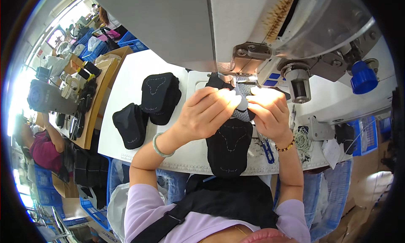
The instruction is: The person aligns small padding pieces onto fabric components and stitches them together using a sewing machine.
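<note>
A black apron (223, 200) is worn over a lilac shirt (143, 209), on the near side of the sewing machine (160, 27). Between apron and machine, a black padded panel (230, 148) marked with white stitching is laid out; whether it is joined to the piece above it cannot be told. That piece, a grey-and-black fabric part (242, 115), is held directly in front of the machine's needle area: its left side is pinched by the fingertips of the left hand (204, 114), its right side by those of the right hand (270, 114). Contact with the needle cannot be made out. Blue-handled thread snips (267, 151) and a tangle of pale thread (302, 139) are seen in front of the machine, toward its right. To the machine's left, one black panel (130, 129) and a stack of similar panels (159, 95) are set on the white worktable (114, 95). Farther left of the machine, a grey machine (52, 97) is seen beside a wooden bench (101, 101), where a co-worker in maroon (45, 152) is seated.
</note>
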Demonstrator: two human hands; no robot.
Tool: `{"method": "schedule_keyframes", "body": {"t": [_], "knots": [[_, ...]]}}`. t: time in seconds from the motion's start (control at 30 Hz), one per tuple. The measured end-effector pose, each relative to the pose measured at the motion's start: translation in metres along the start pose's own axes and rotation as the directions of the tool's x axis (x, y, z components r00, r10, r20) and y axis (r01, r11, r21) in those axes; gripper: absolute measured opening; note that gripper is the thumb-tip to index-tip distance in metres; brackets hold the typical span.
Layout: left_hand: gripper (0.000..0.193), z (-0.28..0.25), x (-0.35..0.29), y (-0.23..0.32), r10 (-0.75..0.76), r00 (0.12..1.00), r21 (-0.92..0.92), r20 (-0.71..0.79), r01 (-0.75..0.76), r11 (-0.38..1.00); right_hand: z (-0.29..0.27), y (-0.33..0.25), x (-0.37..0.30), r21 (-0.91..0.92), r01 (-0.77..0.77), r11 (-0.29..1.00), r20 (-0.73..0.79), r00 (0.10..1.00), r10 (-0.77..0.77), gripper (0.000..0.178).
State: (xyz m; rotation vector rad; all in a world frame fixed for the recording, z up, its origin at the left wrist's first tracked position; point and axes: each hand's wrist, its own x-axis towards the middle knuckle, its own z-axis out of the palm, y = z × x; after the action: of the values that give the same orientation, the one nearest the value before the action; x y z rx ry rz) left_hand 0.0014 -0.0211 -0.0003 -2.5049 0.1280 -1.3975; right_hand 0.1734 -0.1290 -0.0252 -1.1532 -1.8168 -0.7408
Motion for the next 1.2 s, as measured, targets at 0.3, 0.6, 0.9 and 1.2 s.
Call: {"method": "schedule_keyframes", "body": {"t": [0.3, 0.6, 0.9, 1.2], "knots": [[0.023, 0.005, -0.002, -0.015, -0.010, 1.000, -0.048, 0.019, 0.011, 0.999, 0.003, -0.006, 0.006, -0.032, -0.021, 0.999, -0.007, 1.000, 0.021, 0.019], [0.030, 0.016, -0.012, -0.034, -0.115, 0.993, -0.255, 0.020, 0.117, 0.960, 0.014, -0.023, 0.013, -0.195, -0.031, 0.980, -0.028, 0.999, 0.026, 0.022], [0.035, 0.027, -0.012, -0.033, -0.339, 0.938, -0.427, -0.069, 0.280, 0.860, 0.022, -0.020, 0.008, -0.230, -0.108, 0.967, -0.058, 0.994, 0.097, 0.030], [0.028, 0.025, -0.015, -0.037, -0.335, 0.940, -0.420, -0.066, 0.278, 0.864, 0.021, -0.021, 0.004, -0.150, -0.166, 0.975, -0.031, 0.986, 0.163, 0.028]]}}
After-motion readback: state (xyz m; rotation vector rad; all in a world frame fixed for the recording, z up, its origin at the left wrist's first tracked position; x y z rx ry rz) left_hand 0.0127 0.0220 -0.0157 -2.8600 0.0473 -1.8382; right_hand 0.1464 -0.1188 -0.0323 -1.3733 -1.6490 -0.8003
